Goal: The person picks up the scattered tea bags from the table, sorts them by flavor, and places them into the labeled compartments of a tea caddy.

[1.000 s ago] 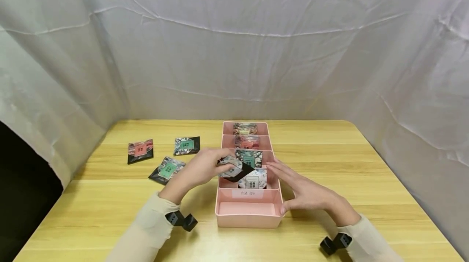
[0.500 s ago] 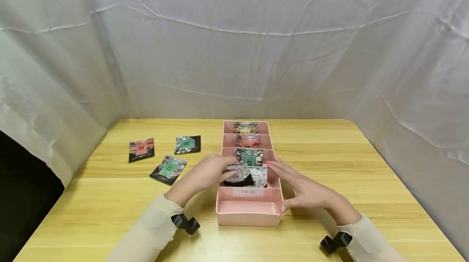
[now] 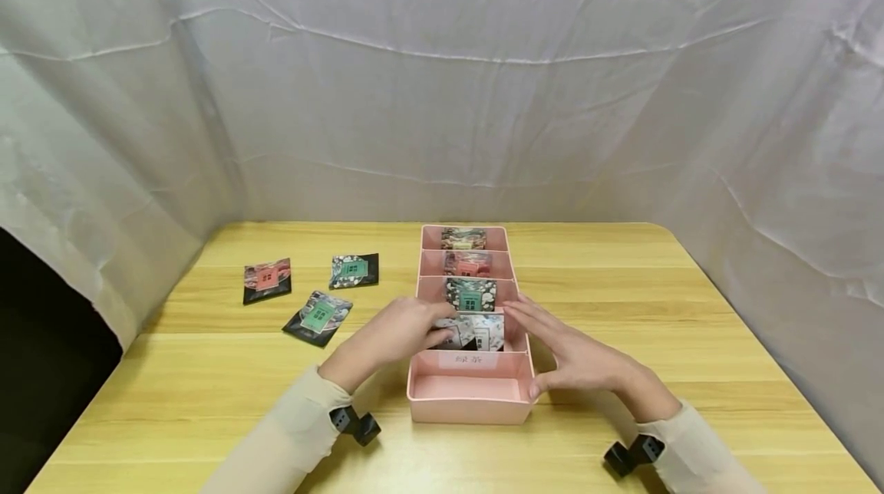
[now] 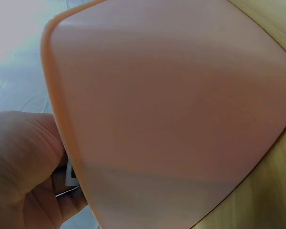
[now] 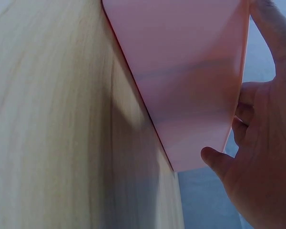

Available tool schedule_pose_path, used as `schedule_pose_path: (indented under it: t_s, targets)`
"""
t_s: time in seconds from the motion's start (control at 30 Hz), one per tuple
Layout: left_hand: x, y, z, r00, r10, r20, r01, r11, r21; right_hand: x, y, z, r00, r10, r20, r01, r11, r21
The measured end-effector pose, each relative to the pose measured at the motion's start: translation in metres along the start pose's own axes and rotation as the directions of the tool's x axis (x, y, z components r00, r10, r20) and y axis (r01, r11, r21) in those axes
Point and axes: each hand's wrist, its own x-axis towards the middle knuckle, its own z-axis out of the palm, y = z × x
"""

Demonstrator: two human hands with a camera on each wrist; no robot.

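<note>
Wooden table (image 3: 621,294) under pink tray (image 3: 470,412); creased sheeting (image 3: 442,118) behind.

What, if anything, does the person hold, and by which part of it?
The left hand pinches a white-patterned sachet by its left end, as seen from the head. The right hand only touches the pink box along its right rim.

The person is wearing a cream, lightly wrinkled fabric left sleeve (image 3: 276,433) and a matching cream right sleeve (image 3: 697,454). A small black, blocky two-part device (image 3: 343,419) is sitting at the left wrist, a similar black device (image 3: 649,449) at the right.
</note>
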Motion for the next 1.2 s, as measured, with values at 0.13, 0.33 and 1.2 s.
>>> schedule_pose_path:
  t_s: [0.13, 0.33, 1.2]
  targets:
    - [0.0, 0.0, 0.0, 1.0, -0.007, -0.015, 0.007, 1.0, -0.01, 0.0, -0.001, 0.0, 1.0, 0.003, -0.001, -0.003, 1.0, 0.008]
    - [-0.002, -0.003, -0.006, 0.998, -0.037, -0.046, 0.036, 0.999, -0.034, 0.0, 0.001, 0.0, 1.0, -0.009, -0.002, 0.009, 1.0, -0.005]
    - [-0.035, -0.075, -0.035, 0.948, -0.318, -0.027, 0.316, 0.947, -0.059, 0.0, 0.001, 0.001, 1.0, -0.018, -0.003, 0.018, 0.999, -0.027]
